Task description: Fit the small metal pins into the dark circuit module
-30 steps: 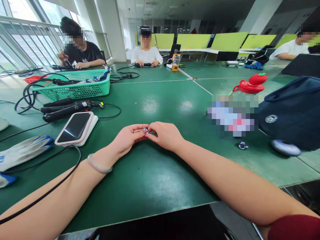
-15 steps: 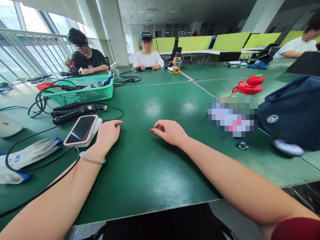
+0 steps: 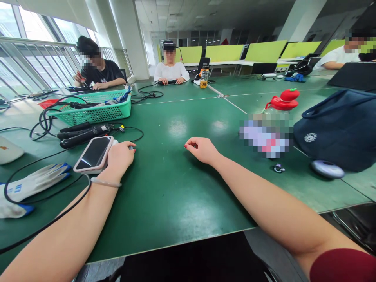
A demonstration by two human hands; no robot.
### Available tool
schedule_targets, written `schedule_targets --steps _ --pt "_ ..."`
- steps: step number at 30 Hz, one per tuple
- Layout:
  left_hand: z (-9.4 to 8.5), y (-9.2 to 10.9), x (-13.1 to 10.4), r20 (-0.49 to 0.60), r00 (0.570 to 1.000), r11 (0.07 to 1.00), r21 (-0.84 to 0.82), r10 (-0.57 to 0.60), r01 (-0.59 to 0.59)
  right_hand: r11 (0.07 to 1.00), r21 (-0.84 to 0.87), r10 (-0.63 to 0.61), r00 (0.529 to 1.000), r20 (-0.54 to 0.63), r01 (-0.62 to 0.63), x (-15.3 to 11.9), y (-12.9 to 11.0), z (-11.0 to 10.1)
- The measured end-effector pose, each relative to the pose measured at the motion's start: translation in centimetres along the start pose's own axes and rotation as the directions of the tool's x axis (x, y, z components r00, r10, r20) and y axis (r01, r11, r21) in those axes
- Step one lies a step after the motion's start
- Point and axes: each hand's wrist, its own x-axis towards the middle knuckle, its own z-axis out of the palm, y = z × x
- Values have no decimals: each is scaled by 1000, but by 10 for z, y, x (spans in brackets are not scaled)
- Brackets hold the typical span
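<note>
My left hand lies at the green table, with its fingers curled closed. A small grey bit, perhaps a ring, shows at its fingers. Against its outer side is a phone in a pale pink case, propped on a white piece partly hidden by the hand. A pale bangle circles that wrist. Across a stretch of tabletop, my right hand is closed, thumb and index fingertips together in a pinch. Nothing shows between them.
At left are work gloves, black handheld tools, loose cables and a green basket. On the right stand a red-lidded bottle, a navy bag and a rounded shiny case. Several people sit around.
Both hands have closed more: the right thumb and index have come together, and the left fingers have curled in. The view has shifted slightly; the hands look a little farther apart.
</note>
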Motion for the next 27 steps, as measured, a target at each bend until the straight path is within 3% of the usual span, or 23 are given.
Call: schedule_targets --steps 9,15,20,22,24,27 --pt "2 -2 3 -101 994 999 -25 33 -36 1000 16 -21 999 49 20 0 1 3" --pt "5 -1 3 -57 998 998 -70 -10 6 999 9 -38 996 84 37 -1 1 5" --pt "12 6 2 45 999 991 -127 -27 33 998 38 -45 996 83 42 -1 -1 5" --pt "12 18 -5 102 994 981 -194 38 -17 998 48 -42 996 75 39 -1 -3 6" --pt "10 34 -18 146 973 943 -307 181 -129 998 41 -43 995 92 40 -1 -3 7" --pt "5 58 -39 168 871 788 -529 462 -316 999 26 -40 987 156 36 0 -2 11"
